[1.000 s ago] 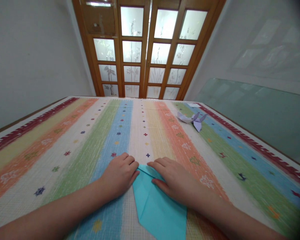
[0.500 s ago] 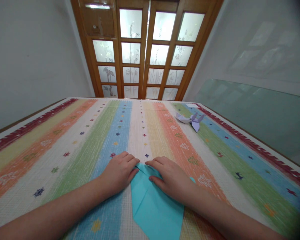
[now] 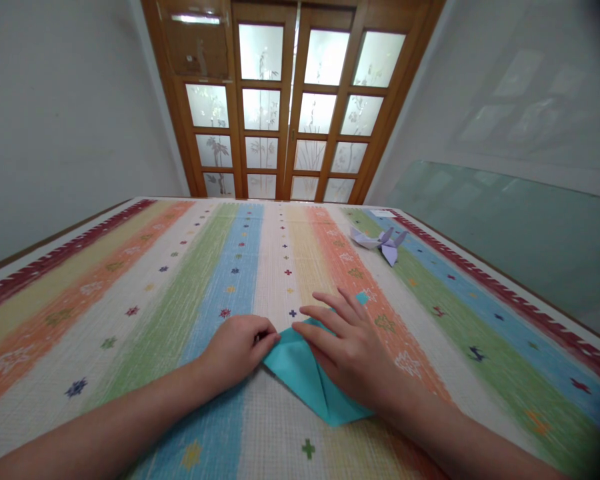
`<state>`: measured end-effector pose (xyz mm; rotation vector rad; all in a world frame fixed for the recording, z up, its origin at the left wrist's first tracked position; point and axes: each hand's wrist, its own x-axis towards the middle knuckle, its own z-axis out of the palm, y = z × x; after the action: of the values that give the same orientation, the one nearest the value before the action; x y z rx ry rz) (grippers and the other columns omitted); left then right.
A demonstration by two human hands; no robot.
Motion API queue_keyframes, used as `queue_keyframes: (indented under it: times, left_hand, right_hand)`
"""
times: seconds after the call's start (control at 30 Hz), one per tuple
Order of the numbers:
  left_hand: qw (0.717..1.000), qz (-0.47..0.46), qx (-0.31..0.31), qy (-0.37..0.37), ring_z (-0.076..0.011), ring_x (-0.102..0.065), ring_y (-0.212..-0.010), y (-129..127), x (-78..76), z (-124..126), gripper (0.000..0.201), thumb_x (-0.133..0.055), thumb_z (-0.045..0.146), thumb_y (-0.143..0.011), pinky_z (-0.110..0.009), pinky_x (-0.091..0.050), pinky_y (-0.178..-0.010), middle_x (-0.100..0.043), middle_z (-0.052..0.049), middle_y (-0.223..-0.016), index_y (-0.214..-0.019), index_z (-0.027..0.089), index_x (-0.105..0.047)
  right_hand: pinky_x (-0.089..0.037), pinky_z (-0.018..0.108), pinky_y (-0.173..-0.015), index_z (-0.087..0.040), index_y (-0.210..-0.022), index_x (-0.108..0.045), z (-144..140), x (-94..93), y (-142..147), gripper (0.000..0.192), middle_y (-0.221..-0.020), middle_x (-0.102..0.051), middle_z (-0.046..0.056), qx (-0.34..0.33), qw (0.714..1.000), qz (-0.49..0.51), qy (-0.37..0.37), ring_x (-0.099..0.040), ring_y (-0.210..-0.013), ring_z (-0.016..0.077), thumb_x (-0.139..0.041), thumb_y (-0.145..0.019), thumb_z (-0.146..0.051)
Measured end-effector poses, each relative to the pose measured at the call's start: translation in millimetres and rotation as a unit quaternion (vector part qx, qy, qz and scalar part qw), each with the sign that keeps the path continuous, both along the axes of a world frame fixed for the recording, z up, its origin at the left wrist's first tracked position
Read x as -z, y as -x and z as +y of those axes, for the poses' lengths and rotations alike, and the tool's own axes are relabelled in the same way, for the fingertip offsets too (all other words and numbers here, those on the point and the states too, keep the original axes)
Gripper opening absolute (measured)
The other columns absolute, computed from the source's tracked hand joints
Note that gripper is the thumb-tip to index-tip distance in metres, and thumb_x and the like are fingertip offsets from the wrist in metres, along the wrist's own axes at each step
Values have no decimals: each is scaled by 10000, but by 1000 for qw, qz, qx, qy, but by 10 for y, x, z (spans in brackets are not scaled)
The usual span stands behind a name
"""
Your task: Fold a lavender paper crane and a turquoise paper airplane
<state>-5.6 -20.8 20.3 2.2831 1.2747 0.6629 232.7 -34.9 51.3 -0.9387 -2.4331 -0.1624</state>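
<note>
A turquoise sheet of origami paper (image 3: 303, 373), creased and folded, lies on the striped tablecloth close to me. Its left corner is pinched between the thumb and fingers of my left hand (image 3: 243, 347). My right hand (image 3: 357, 350) rests over the paper's right part with its fingers spread and stretched out, hiding much of that side. A small turquoise tip of the paper shows beyond the right fingers.
Two lilac folded-paper pieces (image 3: 387, 247), seemingly touching, lie farther off on the right. The striped tablecloth (image 3: 180, 320) covers the table. A white slip (image 3: 383, 214) lies near the far right corner. Wooden doors with glass panes (image 3: 290, 133) stand beyond.
The paper has turned and its near part no longer reaches toward me, uncovering the cloth there. My right hand has lifted slightly and spread its fingers; my left keeps its pinch.
</note>
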Motion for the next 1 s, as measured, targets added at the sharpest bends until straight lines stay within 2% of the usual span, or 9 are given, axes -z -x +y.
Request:
queue_keyframes:
  times: [0.07,0.13,0.3,0.4,0.5,0.6,0.8,0.87,1.0]
  left_hand:
    - [997,-47,-18,58,-151,-612,-673,2,1,16,249,-547,299,-961,-265,-411,-634,-699,-7,-731,-823,169,-709]
    - [990,-96,-28,98,-151,-611,-681,14,12,49,259,-546,323,-957,-259,-417,-641,-699,-11,-739,-846,159,-713]
    - [975,-158,-54,149,-138,-561,-635,47,63,117,303,-547,349,-944,-241,-409,-610,-650,6,-702,-1121,153,-697]
    - [983,-125,-43,124,-137,-555,-616,39,73,95,353,-514,319,-961,-242,-404,-598,-637,16,-693,-1251,163,-641]
    - [995,-67,-10,78,-155,-625,-702,23,74,42,377,-480,263,-974,-265,-453,-673,-701,-4,-796,-1330,201,-590]
    - [1000,2,15,22,-188,-674,-816,22,84,5,398,-487,233,-967,-309,-489,-764,-739,-33,-935,-1357,229,-565]
    - [994,92,35,-51,-244,-679,-989,53,121,18,384,-495,233,-970,-388,-519,-877,-716,-90,-1134,-1348,193,-548]
    - [988,128,39,-72,-259,-668,-998,61,112,25,342,-477,233,-979,-409,-526,-872,-710,-89,-1091,-1303,190,-576]
    - [970,217,35,-103,-263,-651,-887,82,63,21,274,-457,238,-989,-391,-538,-753,-666,-68,-911,-1182,219,-650]
  right_hand:
    - [-219,525,-1184,-273,-1159,-680,-20,-12,-4,223,-1228,-693,35,-45,999,-4,9,-501,-1296,267,-548,-981,-246]
    - [-203,523,-1197,-265,-1227,-651,-31,-4,1,276,-1273,-676,40,-81,995,-35,48,-496,-1310,268,-562,-979,-348]
    - [-130,628,-1202,-212,-1497,-433,-8,68,29,693,-1528,-466,123,-73,979,-114,155,-343,-1444,351,-539,-933,-600]
    - [-121,612,-1216,-190,-1543,-361,11,111,50,743,-1574,-397,128,-60,971,-123,196,-290,-1476,341,-476,-951,-624]
    - [-138,574,-1230,-168,-1562,-317,12,140,75,772,-1593,-359,128,-54,965,-122,228,-284,-1483,325,-480,-953,-613]
    - [-146,552,-1236,-157,-1559,-324,20,170,94,720,-1592,-361,123,-50,958,-125,253,-293,-1481,311,-468,-978,-558]
    - [-157,573,-1228,-182,-1576,-275,97,268,89,631,-1626,-283,100,-36,955,-125,267,-225,-1507,307,-410,-1023,-456]
    - [-151,561,-1233,-189,-1583,-248,115,307,85,636,-1632,-268,97,-40,955,-121,268,-207,-1513,296,-404,-1026,-453]
    - [-135,561,-1237,-216,-1591,-219,124,345,82,626,-1642,-238,83,-40,953,-126,274,-181,-1520,290,-384,-1034,-448]
